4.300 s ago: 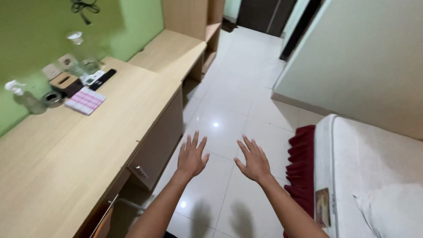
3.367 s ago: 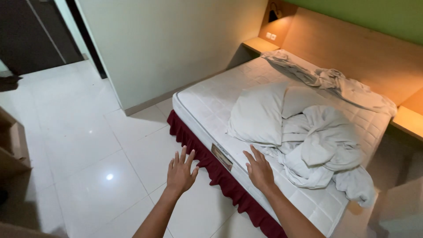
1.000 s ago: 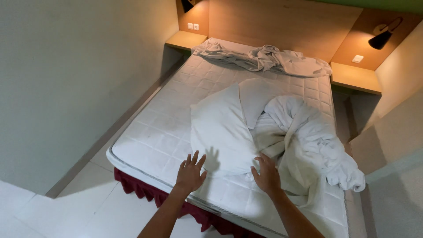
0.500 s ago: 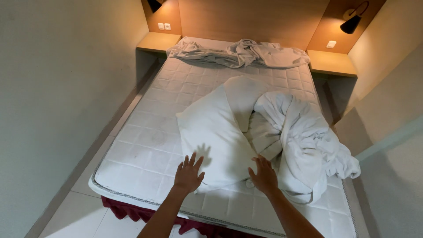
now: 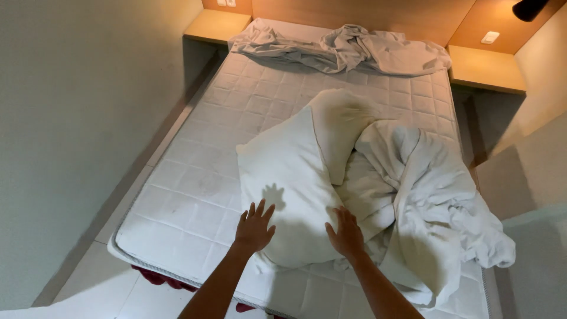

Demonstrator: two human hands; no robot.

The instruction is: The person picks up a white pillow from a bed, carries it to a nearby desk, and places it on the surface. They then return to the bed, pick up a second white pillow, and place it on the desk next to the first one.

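The person now stands at the near end of the bed (image 5: pixel 195 195), and both hands are over the bedding. Half a second ago the hands were already stretched toward the same white pillow (image 5: pixel 289 189); since then the view has come closer and the bed fills more of the picture. The left hand (image 5: pixel 254 227) is spread open, fingers apart, over the near left part of the pillow, and its shadow falls on the cloth just above it. The right hand (image 5: pixel 345 233) is also open, with no grip on anything, and it is at the near right edge of the pillow, where the pillow meets the crumpled white duvet (image 5: pixel 425 201). Whether the palms already touch the cloth cannot be told.

The pillow lies in the middle of the bare quilted mattress, tilted, with the duvet piled at its right. At the far end a wrinkled sheet (image 5: pixel 342 50) lies across the head of the bed, between two wooden bedside shelves (image 5: pixel 215 26). The approach seems finished, and the hands have arrived at the bedding itself.
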